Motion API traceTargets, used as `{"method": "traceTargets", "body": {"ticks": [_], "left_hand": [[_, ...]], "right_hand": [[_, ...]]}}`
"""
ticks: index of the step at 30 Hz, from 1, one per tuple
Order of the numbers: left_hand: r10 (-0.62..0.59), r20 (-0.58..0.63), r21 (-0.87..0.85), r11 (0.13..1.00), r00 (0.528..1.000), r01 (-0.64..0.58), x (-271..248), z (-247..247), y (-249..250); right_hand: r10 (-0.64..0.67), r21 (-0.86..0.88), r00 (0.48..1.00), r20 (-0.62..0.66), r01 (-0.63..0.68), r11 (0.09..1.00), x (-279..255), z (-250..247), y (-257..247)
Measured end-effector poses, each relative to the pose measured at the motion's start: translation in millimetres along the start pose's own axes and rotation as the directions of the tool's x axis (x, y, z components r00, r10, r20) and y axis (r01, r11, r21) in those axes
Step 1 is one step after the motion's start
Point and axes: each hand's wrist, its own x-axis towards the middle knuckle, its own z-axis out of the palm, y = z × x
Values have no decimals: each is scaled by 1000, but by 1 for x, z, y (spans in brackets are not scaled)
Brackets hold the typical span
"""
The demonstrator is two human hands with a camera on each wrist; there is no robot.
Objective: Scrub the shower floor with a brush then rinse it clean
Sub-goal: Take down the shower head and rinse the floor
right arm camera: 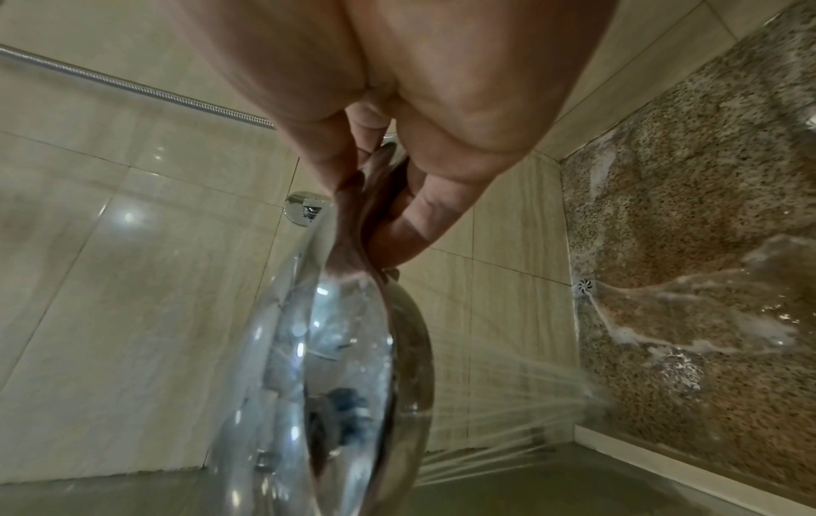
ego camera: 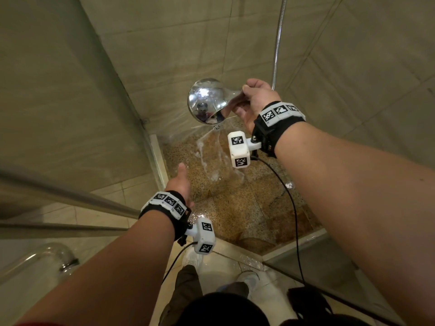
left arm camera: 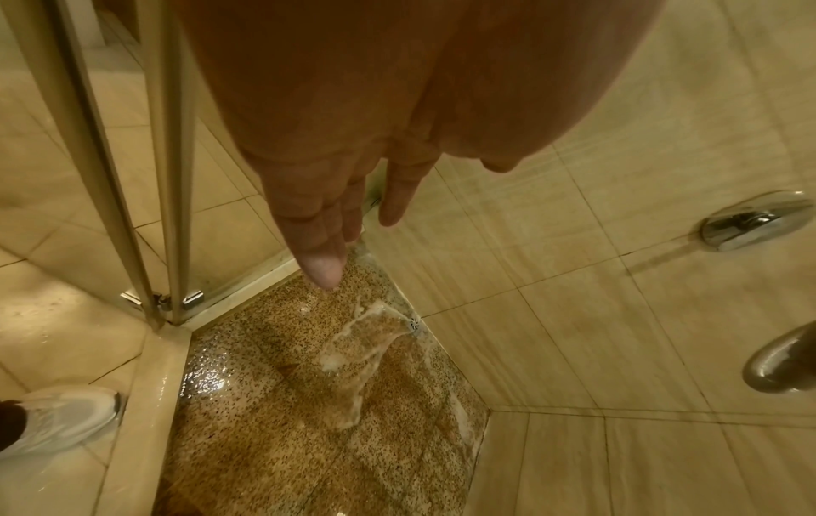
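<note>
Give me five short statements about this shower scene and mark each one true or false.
1. The right hand grips the shower head. True.
2. The left hand holds a brush. False: it holds nothing, fingers straight.
3. Water sprays onto the shower floor. True.
4. The floor is dry. False: it is wet, with foam streaks.
5. The drain sits by the wall. True.

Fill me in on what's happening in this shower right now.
A person is rinsing the shower floor. Their right hand grips the handle of a chrome shower head, which sprays water towards the floor's far corner. Foamy water runs across the speckled floor around the drain. The left hand hangs open above the floor, holding nothing. No brush is in view.
</note>
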Motion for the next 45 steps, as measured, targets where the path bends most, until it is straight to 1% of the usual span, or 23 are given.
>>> {"method": "traceTargets", "body": {"ticks": [11,16,19,21,23,24,25,27,28,30,32,34,36,38,40,41,43,45], "left_hand": [[-15,-17,0,1000,1000,15,5,4,5],[-6,-27,0,1000,1000,6,6,7,8],[-1,-24,-12,1000,1000,0,7,10,11],[20,-33,-29,999,999,-21,7,12,12],[106,-86,-4,994,991,-106,9,12,15],[182,-130,24,983,975,-180,10,12,17],[260,-180,47,966,949,-255,9,11,21],[408,-255,74,912,876,-403,2,11,31],[482,-262,101,875,836,-473,-4,10,38],[617,-212,158,787,758,-596,-17,10,50],[723,-108,221,687,683,-692,-32,10,63],[798,12,303,572,603,-763,-45,11,74],[810,151,415,468,566,-781,-53,12,82],[815,219,541,356,536,-762,-57,12,89],[831,230,654,253,506,-713,-61,10,97],[833,233,697,216,501,-684,-62,8,101],[829,238,756,170,507,-633,-65,3,108],[833,254,788,117,491,-605,-70,-1,115]], "right_hand": [[-7,-34,1000,-16,6,999,7,-6,6],[0,-25,1000,-20,-1,1000,7,-8,2],[-4,-49,1000,-17,3,999,8,-10,1],[-6,-85,1000,-5,5,996,7,-13,0],[1,-133,1000,2,-1,991,6,-15,-1],[2,-149,1000,2,-1,989,5,-16,-1],[0,-155,1000,0,0,988,4,-17,-2],[-2,-177,1000,-8,0,984,2,-18,-4],[-3,-193,1000,-10,1,981,0,-18,-6],[-8,-227,1000,-6,7,974,-3,-19,-8],[-10,-255,1000,7,11,967,-6,-19,-9],[-14,-252,1000,15,18,968,-10,-19,-10],[-26,-251,999,26,32,967,-13,-19,-11],[-29,-257,999,36,37,966,-15,-19,-14],[-29,-256,998,50,41,966,-19,-19,-19],[-29,-252,998,62,44,967,-21,-18,-21],[-26,-250,995,92,48,967,-27,-15,-26],[-22,-230,991,128,51,972,-34,-10,-28]]}}
